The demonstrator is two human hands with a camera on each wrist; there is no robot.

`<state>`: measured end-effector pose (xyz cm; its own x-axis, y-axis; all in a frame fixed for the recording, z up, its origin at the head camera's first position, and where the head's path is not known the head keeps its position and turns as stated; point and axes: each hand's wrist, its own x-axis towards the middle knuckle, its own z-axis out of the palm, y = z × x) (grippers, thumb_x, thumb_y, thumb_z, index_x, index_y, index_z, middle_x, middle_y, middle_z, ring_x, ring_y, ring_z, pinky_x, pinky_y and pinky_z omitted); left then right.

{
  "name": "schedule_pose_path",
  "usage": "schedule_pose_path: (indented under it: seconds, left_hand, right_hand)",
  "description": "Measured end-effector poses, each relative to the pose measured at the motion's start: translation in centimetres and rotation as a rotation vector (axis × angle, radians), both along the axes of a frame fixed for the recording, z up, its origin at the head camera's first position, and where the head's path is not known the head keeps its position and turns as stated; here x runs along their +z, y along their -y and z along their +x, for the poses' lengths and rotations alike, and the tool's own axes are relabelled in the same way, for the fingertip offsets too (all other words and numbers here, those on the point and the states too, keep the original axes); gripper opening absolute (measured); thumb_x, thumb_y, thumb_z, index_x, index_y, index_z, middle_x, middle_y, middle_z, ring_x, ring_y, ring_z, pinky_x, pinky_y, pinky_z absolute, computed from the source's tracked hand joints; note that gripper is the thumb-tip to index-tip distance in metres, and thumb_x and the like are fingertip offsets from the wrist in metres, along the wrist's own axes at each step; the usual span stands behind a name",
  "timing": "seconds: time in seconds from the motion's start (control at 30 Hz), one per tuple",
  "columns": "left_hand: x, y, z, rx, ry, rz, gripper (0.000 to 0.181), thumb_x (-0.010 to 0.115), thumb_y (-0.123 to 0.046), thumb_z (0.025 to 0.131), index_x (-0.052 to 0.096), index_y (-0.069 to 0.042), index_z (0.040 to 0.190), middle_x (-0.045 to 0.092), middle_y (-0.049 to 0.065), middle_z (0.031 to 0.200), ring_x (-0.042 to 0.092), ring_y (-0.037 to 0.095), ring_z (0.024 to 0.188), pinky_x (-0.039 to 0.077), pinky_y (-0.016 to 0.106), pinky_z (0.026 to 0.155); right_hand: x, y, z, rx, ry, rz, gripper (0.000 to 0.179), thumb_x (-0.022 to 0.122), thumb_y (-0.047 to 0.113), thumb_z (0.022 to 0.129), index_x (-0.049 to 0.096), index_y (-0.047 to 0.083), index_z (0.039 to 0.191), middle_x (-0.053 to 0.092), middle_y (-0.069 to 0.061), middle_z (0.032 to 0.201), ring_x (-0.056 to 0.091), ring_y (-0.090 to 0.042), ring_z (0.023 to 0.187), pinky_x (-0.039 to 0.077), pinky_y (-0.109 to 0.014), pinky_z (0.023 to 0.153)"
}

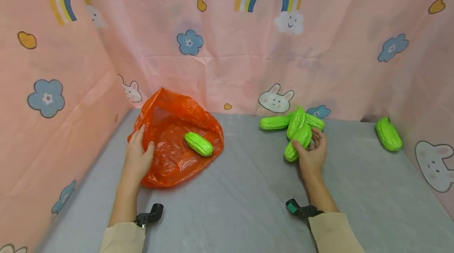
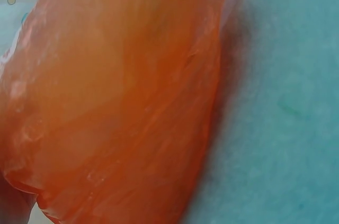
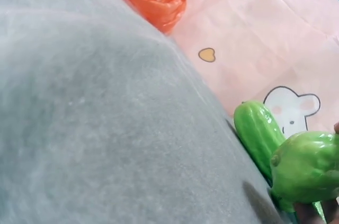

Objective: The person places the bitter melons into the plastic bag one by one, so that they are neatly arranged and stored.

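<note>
Toward the back of the surface (image 1: 227, 205), the right hand (image 1: 313, 156) has its fingers and thumb clamped on a melon (image 1: 300, 136), with other melons (image 1: 274, 123) bunched just behind it. The step in hand looks like picking that one out for the bag (image 1: 166, 166), well off to the left, mouth open, one melon (image 1: 198, 144) within. The left hand (image 1: 139, 158) is at its rim; whether those fingers pinch it I cannot tell. The next move probably calls for a clear lift, then a carry leftward with the rim kept wide. A lone melon (image 1: 389, 134) lies at far right.
</note>
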<state>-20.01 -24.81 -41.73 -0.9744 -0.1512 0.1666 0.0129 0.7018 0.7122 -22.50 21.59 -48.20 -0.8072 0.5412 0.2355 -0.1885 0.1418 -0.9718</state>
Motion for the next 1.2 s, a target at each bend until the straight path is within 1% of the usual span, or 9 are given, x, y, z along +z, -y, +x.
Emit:
schedule_pose_path:
  seconds: [0.2,0.33,0.47,0.63,0.73,0.87,0.97,1.1,1.2]
  left_hand:
    - [0.0,0.2,0.2,-0.001,0.014,0.000,0.066,0.047,-0.014,0.102,0.020,-0.005,0.162,0.025,0.029,0.163,0.027,0.051,0.149,0.026,0.070,0.117]
    - [-0.1,0.2,0.3,-0.005,0.018,-0.007,0.067,0.047,-0.014,0.102,0.019,-0.005,0.162,0.025,0.029,0.163,0.027,0.051,0.149,0.026,0.070,0.117]
    - [0.0,0.2,0.4,0.004,0.012,-0.008,0.067,0.048,-0.014,0.102,0.020,-0.006,0.162,0.027,0.027,0.163,0.028,0.050,0.149,0.025,0.068,0.119]
    - [0.1,-0.1,0.4,0.015,0.030,-0.005,0.067,0.049,-0.014,0.102,0.020,-0.009,0.163,0.026,0.025,0.164,0.027,0.050,0.149,0.024,0.067,0.121]
    - [0.2,-0.3,0.4,0.015,0.043,-0.003,0.067,0.048,-0.015,0.102,0.020,-0.010,0.163,0.025,0.024,0.165,0.027,0.051,0.149,0.023,0.067,0.121]
    - [0.2,-0.3,0.3,0.012,0.034,-0.011,0.067,0.048,-0.016,0.103,0.019,-0.009,0.163,0.025,0.024,0.165,0.026,0.050,0.150,0.023,0.069,0.120]
    - [0.4,-0.3,0.3,0.007,0.020,-0.027,0.067,0.047,-0.017,0.103,0.019,-0.009,0.163,0.026,0.025,0.165,0.026,0.050,0.150,0.023,0.071,0.118]
    - [0.8,-0.5,0.3,-0.001,0.014,-0.033,0.067,0.047,-0.018,0.103,0.019,-0.009,0.163,0.026,0.024,0.165,0.028,0.050,0.149,0.024,0.070,0.118]
    - [0.9,-0.5,0.3,-0.005,0.011,-0.030,0.067,0.048,-0.016,0.102,0.020,-0.009,0.163,0.026,0.025,0.164,0.028,0.050,0.149,0.024,0.069,0.119]
  right_hand:
    - [0.5,0.8,0.5,0.060,-0.063,0.046,0.062,0.072,-0.004,0.085,0.048,0.000,0.142,0.055,0.005,0.128,0.058,-0.001,0.110,0.047,-0.008,0.087]
    - [0.9,1.2,0.7,0.113,-0.093,0.057,0.058,0.070,-0.007,0.086,0.054,0.001,0.141,0.056,-0.001,0.133,0.061,0.001,0.103,0.051,-0.006,0.082]
    - [1.1,1.6,0.8,0.160,-0.084,0.052,0.058,0.070,-0.009,0.086,0.057,0.001,0.141,0.056,0.003,0.131,0.064,0.001,0.098,0.053,-0.007,0.076]
    - [1.7,2.0,0.6,0.224,-0.055,0.123,0.058,0.073,-0.007,0.084,0.059,0.003,0.140,0.059,0.005,0.131,0.057,0.003,0.112,0.048,-0.007,0.088]
    - [2.4,2.4,0.5,0.291,-0.042,0.157,0.060,0.073,-0.006,0.085,0.058,0.004,0.142,0.058,-0.005,0.138,0.051,0.003,0.119,0.045,-0.007,0.093]
    - [3.4,3.3,0.7,0.389,-0.013,0.184,0.063,0.071,-0.004,0.088,0.051,0.003,0.147,0.054,-0.017,0.145,0.051,0.001,0.119,0.045,-0.004,0.093]
    - [3.9,4.1,0.7,0.421,0.000,0.207,0.065,0.071,-0.002,0.090,0.047,0.005,0.150,0.052,-0.019,0.148,0.052,-0.005,0.125,0.043,-0.003,0.094]
    - [4.4,5.3,0.6,0.425,0.001,0.199,0.065,0.071,0.000,0.090,0.046,0.005,0.150,0.052,-0.019,0.150,0.051,-0.022,0.137,0.040,-0.004,0.097]
    - [4.8,6.2,0.4,0.440,0.005,0.168,0.062,0.071,0.000,0.090,0.045,0.003,0.146,0.053,-0.017,0.149,0.050,-0.024,0.139,0.041,-0.006,0.097]
